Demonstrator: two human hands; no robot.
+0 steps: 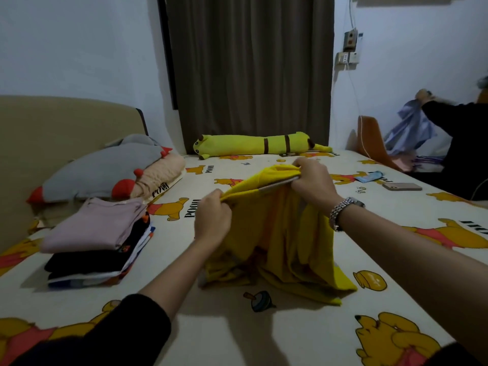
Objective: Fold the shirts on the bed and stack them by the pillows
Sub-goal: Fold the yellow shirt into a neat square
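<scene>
A yellow shirt (285,241) hangs from both my hands over the middle of the bed, its lower part crumpled on the sheet. My left hand (212,217) grips its upper edge on the left. My right hand (313,183), with a metal watch on the wrist, grips the same edge higher and further back. A stack of folded shirts (97,241), pink on top with black and white ones below, lies at the left by the pillows (105,173).
The cartoon-bear bed sheet (237,326) covers the bed. A long yellow plush toy (264,145) lies at the far edge. A phone (401,186) and a small blue item (369,176) lie at the right. Another person (454,120) at far right handles a light-blue cloth.
</scene>
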